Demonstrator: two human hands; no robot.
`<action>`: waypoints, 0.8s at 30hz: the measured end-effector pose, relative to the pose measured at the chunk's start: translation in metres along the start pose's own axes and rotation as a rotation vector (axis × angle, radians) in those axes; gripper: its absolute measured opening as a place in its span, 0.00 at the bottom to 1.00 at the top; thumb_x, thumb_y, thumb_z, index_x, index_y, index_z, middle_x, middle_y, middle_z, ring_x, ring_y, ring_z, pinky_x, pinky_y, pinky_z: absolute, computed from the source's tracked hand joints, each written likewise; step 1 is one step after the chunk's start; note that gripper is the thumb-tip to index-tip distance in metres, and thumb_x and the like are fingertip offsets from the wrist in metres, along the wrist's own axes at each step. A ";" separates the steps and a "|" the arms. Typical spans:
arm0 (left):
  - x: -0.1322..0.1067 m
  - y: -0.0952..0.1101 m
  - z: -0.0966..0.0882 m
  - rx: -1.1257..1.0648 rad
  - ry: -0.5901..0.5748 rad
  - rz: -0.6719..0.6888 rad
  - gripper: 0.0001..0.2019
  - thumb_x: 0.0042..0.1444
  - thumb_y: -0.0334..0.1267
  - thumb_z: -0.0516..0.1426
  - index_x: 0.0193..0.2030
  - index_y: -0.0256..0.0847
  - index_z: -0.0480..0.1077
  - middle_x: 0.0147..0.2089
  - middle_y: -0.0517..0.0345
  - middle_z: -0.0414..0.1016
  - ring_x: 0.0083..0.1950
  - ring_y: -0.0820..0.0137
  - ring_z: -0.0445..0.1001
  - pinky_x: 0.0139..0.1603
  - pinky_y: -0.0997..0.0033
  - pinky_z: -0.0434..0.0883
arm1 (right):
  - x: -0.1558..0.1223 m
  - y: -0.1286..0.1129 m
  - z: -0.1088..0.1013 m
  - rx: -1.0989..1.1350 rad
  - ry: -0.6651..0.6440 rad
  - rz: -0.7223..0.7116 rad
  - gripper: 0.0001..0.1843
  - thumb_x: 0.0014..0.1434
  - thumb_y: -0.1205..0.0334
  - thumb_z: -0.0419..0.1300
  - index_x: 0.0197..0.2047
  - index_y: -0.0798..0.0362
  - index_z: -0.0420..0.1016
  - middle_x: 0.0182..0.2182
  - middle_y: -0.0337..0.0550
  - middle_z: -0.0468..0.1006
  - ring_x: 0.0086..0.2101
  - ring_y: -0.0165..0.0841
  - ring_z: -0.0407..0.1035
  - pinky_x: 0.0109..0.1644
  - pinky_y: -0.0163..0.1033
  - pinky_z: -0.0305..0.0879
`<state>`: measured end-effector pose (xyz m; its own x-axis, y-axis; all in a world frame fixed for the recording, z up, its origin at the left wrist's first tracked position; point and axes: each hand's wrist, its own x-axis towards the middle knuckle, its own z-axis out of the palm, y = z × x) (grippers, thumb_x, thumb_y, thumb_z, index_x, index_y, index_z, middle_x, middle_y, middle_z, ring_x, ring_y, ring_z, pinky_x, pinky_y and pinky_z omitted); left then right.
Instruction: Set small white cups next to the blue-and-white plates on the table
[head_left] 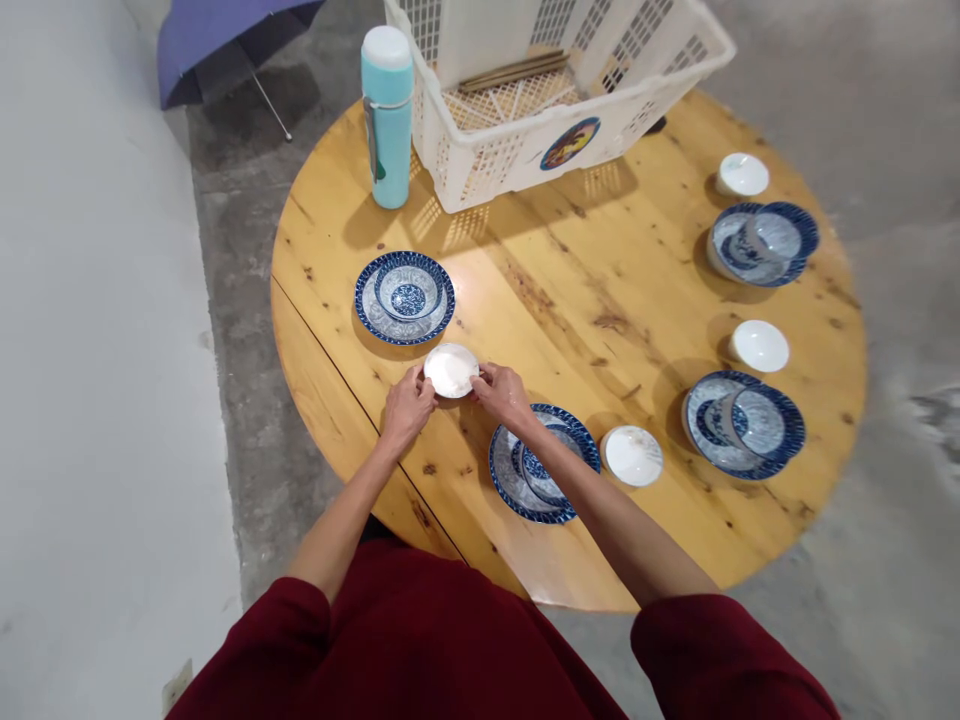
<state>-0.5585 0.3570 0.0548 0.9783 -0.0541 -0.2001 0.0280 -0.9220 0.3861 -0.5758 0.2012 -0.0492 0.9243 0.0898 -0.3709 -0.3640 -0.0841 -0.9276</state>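
Both hands are at a small white bowl (pixel 451 370) in front of the left blue-patterned plate. My left hand (pixel 409 405) pinches its left rim, and my right hand (pixel 504 392) grips the right rim. Whether the bowl touches the table cannot be made out. Just beyond it, a blue-and-white bowl (pixel 409 290) sits in a larger patterned plate (pixel 375 325). Under my right forearm, partly hidden, lies another patterned plate (pixel 506 485) with a patterned bowl (pixel 536 470) in it. A second small white bowl (pixel 632 456) stands to the right of that plate.
A round wooden table (pixel 555 340) carries everything. At the back are a white plastic crate (pixel 517 155) with chopsticks (pixel 514 72) inside and a turquoise thermos (pixel 390 130). Along the right stand more patterned dishes (pixel 705 425) and small white bowls (pixel 759 346). A purple umbrella (pixel 217 45) is on the floor.
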 end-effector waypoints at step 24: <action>-0.059 -0.054 -0.077 -0.040 0.259 0.005 0.27 0.63 0.51 0.51 0.61 0.33 0.70 0.39 0.53 0.79 0.35 0.70 0.79 0.42 0.68 0.78 | -0.229 0.173 -0.001 0.601 1.064 0.560 0.64 0.39 0.23 0.56 0.66 0.65 0.69 0.48 0.53 0.74 0.33 0.15 0.70 0.37 0.16 0.65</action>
<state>-0.6024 0.4395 0.1150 0.9983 0.0462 0.0368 0.0263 -0.9057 0.4231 -0.8500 0.1654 -0.1250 0.1752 -0.6449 -0.7439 -0.4594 0.6148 -0.6411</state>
